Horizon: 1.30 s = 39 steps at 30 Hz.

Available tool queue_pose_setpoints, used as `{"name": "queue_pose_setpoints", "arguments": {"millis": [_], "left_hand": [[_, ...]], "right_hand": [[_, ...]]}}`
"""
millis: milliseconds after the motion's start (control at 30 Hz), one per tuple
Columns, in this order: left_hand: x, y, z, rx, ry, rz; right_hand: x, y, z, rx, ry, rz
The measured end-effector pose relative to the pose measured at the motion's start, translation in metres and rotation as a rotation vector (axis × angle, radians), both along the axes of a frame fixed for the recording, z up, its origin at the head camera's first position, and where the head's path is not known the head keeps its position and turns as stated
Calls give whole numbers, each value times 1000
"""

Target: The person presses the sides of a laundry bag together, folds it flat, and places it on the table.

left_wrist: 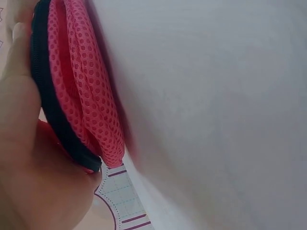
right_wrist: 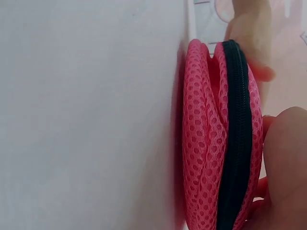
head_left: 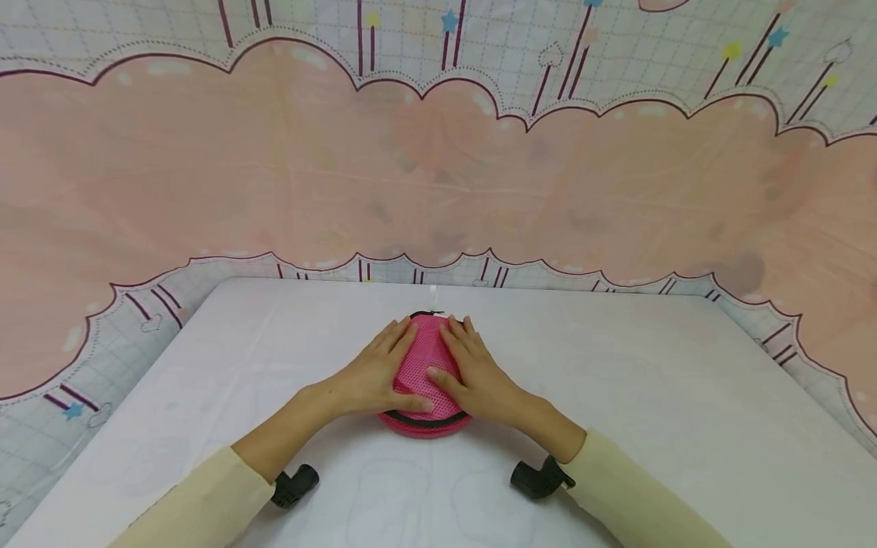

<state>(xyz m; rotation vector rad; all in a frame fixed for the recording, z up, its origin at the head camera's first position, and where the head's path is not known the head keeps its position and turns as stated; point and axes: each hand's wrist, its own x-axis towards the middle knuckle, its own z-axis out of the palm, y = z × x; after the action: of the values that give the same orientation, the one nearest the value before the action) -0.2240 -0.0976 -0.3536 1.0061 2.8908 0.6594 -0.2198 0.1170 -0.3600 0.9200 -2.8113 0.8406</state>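
Note:
A pink mesh pouch (head_left: pixel 426 358) with a dark zipper (head_left: pixel 425 421) along its edge lies on the white table between both hands. My left hand (head_left: pixel 377 373) rests on its left side, fingers stretched toward the far end and thumb across the near part. On the other side, my right hand (head_left: pixel 483 377) touches the mesh with extended fingers, its thumb lying over the top. Both wrist views show the pouch from the near edge: the zipper (left_wrist: pixel 50 96) curves along it, and the mesh layer (right_wrist: pixel 199 143) below bulges in loose folds close over the table.
The white tabletop (head_left: pixel 651 380) spreads to either side of the pouch. Behind it hangs a peach cloth (head_left: pixel 438 183) with a scalloped print. Black curved pieces (head_left: pixel 296 485) stick out near both sleeve cuffs.

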Motion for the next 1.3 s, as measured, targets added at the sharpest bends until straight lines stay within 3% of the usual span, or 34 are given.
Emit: {"name": "queue_pose_setpoints", "arguments": {"millis": [633,1300], "left_hand": [[5,1,-11,4,44,-13],[8,3,-11,-19,45,-8]], "right_hand": [[1,-1,-10,-21,7,-4],[0,-1,-15,18,-3,1]]}}
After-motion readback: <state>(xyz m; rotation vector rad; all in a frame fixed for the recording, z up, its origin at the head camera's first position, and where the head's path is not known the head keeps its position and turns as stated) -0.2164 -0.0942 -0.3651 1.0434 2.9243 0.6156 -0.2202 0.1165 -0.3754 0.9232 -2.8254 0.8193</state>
